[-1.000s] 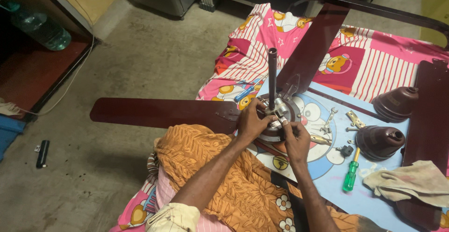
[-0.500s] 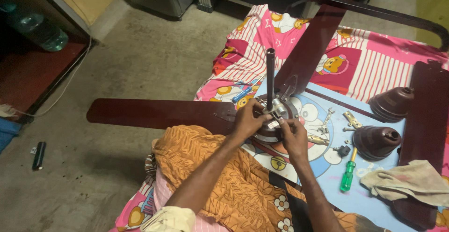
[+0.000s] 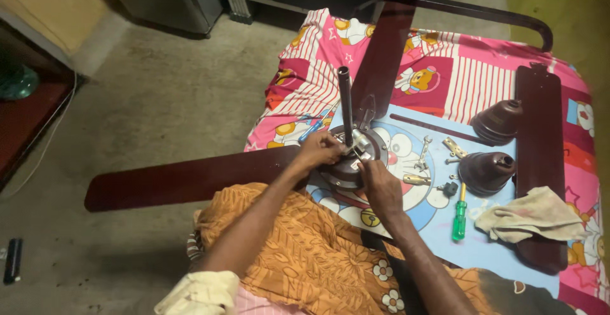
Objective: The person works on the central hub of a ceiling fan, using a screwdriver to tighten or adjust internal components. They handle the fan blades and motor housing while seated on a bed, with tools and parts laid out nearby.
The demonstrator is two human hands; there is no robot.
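Fan motor hub (image 3: 349,159) lying with 2 blades attached, 1 blade (image 3: 539,162) loose at 3 o'clock. Left hand (image 3: 319,150) and right hand (image 3: 379,185) are pinching small hardware at the downrod (image 3: 345,102) base; both canopy cups (image 3: 486,172) are sitting unmounted.

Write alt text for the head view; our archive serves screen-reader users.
Both hands, the left hand and right hand, work at the motor hub of a dark brown ceiling fan lying on a cartoon-print bedsheet, its downrod upright. Beside it lie a green screwdriver, two brown canopy cups, a loose fan blade and a rag.
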